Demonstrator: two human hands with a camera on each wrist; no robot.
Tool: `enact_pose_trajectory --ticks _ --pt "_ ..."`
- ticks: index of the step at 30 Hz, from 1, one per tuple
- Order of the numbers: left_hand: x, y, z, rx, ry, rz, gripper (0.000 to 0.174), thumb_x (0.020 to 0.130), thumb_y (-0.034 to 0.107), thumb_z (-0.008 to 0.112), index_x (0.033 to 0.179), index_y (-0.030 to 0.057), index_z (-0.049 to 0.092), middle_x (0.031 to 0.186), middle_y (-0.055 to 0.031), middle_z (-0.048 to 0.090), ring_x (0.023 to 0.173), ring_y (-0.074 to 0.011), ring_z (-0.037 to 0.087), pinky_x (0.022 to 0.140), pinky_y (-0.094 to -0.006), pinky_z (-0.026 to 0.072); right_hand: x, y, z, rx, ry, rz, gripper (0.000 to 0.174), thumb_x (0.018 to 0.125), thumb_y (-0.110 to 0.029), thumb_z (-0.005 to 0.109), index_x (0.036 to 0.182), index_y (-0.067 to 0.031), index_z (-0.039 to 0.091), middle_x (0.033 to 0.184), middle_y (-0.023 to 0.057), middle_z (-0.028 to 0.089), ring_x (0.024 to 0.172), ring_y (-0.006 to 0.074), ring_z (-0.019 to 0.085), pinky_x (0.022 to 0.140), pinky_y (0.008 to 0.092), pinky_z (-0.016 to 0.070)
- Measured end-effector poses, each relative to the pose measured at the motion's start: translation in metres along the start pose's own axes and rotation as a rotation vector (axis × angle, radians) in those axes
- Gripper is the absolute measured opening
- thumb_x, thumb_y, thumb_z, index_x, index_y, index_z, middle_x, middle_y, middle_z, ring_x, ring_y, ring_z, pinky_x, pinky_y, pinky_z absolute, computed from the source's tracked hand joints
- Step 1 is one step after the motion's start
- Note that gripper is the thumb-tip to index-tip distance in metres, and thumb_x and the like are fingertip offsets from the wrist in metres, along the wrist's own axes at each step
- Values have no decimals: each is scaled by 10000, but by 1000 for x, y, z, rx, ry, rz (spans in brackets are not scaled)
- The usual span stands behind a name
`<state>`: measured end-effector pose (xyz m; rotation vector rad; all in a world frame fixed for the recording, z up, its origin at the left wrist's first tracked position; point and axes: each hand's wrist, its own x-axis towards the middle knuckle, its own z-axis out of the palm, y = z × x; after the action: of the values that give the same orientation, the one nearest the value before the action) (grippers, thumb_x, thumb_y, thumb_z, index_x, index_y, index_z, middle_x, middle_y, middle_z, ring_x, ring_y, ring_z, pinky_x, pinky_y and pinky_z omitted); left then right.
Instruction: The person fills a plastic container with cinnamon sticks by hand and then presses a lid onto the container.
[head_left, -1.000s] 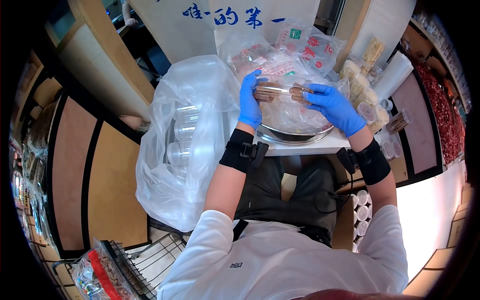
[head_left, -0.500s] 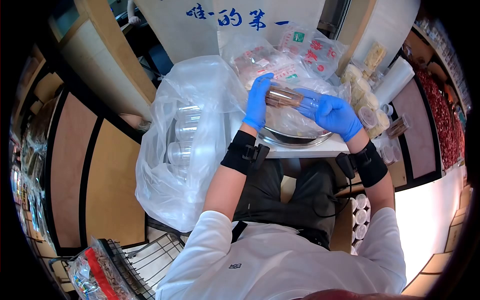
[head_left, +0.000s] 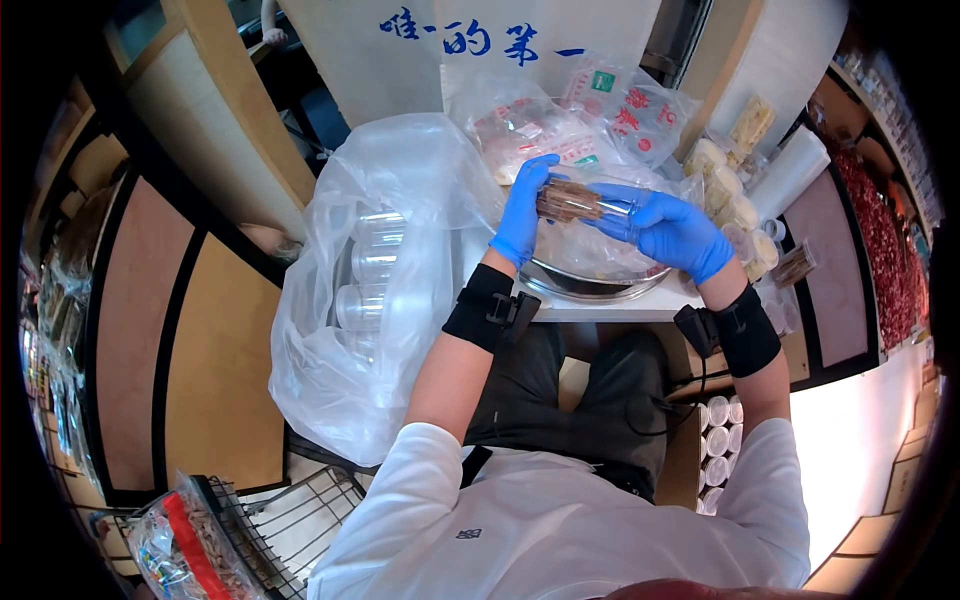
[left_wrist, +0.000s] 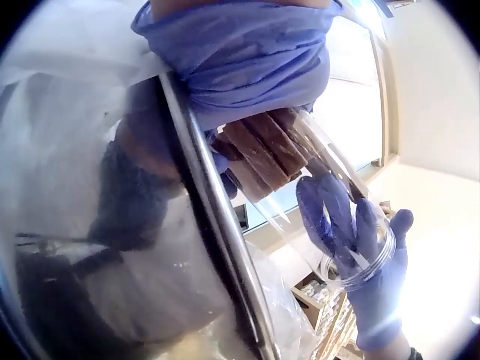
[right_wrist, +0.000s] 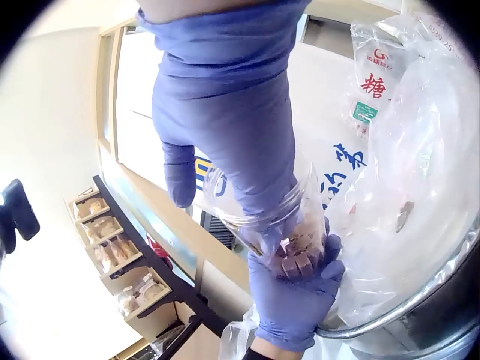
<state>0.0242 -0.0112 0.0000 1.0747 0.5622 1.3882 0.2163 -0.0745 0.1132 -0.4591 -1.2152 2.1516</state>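
In the head view, a clear jar [head_left: 592, 200] is held on its side just above the metal basin [head_left: 590, 291], between two gloved hands. The end nearer the basin's left side is cupped by the left hand [head_left: 522, 208], with the fingers pressed together and curled over it. The opposite end is gripped by the right hand [head_left: 668, 230], with the fingers wrapped round it. Brown sticks [head_left: 566, 199] are packed into the jar's left half. A large plastic bag [head_left: 385, 190] of empty jars is slumped left of the basin, and printed packets [head_left: 635, 105] are piled behind it.

In the left wrist view, the sticks are seen under the left glove, just beside the basin's rim. The jar's round mouth is ringed by the right fingers [left_wrist: 324, 214], which are slightly spread.

In the right wrist view, the jar is clasped above the basin's rim by the right hand, its fingers closed round the wall. The stick ends are pinched from below by the left hand.
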Motion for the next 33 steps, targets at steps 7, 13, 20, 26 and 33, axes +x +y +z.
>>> enact_pose_trajectory --ticks 7,13,20,26,33 --pt "-4 6 -3 -118 -23 -57 432 905 438 444 1204 145 551 1037 -52 624 921 -168 606 737 -289 477 5 7 -4 -28 56 -14 602 784 -9 495 1336 140 304 1401 232 344 1315 305 345 1137 377 231" --pt "-2 2 -2 -121 27 -23 424 901 430 450 1189 140 566 1049 -39 623 932 -162 604 722 -290 486 3 4 -1 92 86 8 549 808 2 486 1320 136 338 1388 225 365 1302 313 362 1129 383 260" --pt "-1 3 -4 -149 22 -47 399 900 418 456 1176 154 571 1040 -49 625 906 -171 620 681 -296 498 4 9 0 49 168 -32 498 840 -17 481 1299 140 368 1368 225 392 1276 305 400 1121 370 278" --pt "1 -1 -5 -174 38 -48 387 895 417 473 1135 135 585 983 -67 577 884 -178 597 727 -311 501 1 10 17 -4 232 -105 501 835 -14 491 1294 145 371 1348 240 415 1260 328 417 1113 382 286" --pt "-3 3 -4 -171 4 -36 394 910 381 436 1188 142 581 1082 -52 608 1014 -170 563 888 -313 434 1 12 12 -10 181 -40 444 828 23 508 1257 117 438 1313 183 463 1224 256 454 1070 329 344"
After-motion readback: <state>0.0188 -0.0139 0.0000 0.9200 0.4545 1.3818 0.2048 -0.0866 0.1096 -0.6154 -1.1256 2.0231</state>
